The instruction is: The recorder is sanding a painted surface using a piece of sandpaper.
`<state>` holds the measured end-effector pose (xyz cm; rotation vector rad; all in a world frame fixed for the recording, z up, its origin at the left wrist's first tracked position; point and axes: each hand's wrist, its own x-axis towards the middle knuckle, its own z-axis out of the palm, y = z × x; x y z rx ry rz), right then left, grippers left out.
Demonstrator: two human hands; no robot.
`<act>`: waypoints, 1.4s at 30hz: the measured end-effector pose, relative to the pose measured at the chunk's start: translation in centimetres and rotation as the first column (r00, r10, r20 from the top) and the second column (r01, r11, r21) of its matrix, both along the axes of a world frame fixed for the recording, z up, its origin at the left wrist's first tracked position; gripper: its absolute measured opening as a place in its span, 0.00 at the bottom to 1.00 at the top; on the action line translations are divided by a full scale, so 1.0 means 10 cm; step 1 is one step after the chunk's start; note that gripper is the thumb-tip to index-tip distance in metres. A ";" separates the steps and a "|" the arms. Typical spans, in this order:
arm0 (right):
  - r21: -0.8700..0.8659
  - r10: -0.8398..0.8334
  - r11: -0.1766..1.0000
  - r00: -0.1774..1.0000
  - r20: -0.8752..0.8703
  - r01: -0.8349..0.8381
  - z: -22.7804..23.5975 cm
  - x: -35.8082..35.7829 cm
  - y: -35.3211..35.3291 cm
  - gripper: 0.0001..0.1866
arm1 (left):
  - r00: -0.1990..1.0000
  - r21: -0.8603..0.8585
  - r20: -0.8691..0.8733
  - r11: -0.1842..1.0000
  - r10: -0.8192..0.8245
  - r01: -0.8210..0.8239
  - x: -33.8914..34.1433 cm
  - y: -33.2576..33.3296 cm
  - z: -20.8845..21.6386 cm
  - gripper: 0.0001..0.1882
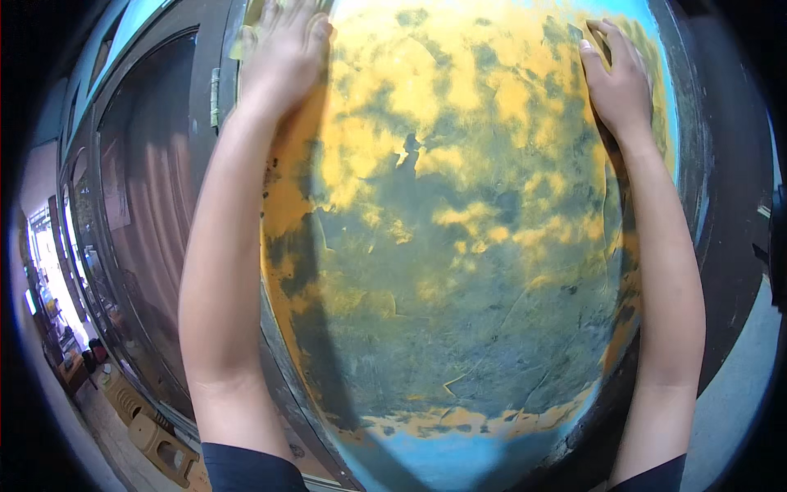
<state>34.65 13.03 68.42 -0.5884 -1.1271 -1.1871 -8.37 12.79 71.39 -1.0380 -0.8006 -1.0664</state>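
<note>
A wall panel (459, 271) fills the middle, patchy with orange-yellow and grey-green, with flaking and cracked spots; light blue shows along its bottom and right edges. Both my arms reach up to it. My left hand (287, 49) lies flat at its upper left edge, by the dark frame, with fingers stretched upward and partly cut off by the top of the view. At the upper right edge my right hand (620, 78) rests against the panel, thumb and forefinger apart. I see nothing held in either hand.
On the left stands a dark framed door or window (147, 180) with a brownish curtain behind it and a hinge (215, 97) on its frame. Lower left, a tan plastic stool (160, 447) stands on the floor. A dark post (721, 205) borders the panel's right.
</note>
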 end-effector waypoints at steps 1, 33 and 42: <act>-0.027 -0.042 0.999 0.999 -0.023 0.042 -0.03 0.10 0.04 0.21 | 0.991 -0.109 -0.071 0.988 -0.113 0.105 0.30 0.07 -0.21 0.28; -0.064 -0.101 0.993 0.995 -0.014 0.100 -0.07 0.12 0.07 0.25 | 0.981 -0.340 -0.162 0.939 -0.105 0.045 0.38 -0.28 -1.27 0.27; -0.054 -0.165 0.985 0.986 -0.013 0.164 -0.05 0.20 0.18 0.27 | 0.980 -0.452 -0.187 0.892 -0.064 -0.028 0.22 -0.46 -1.85 0.27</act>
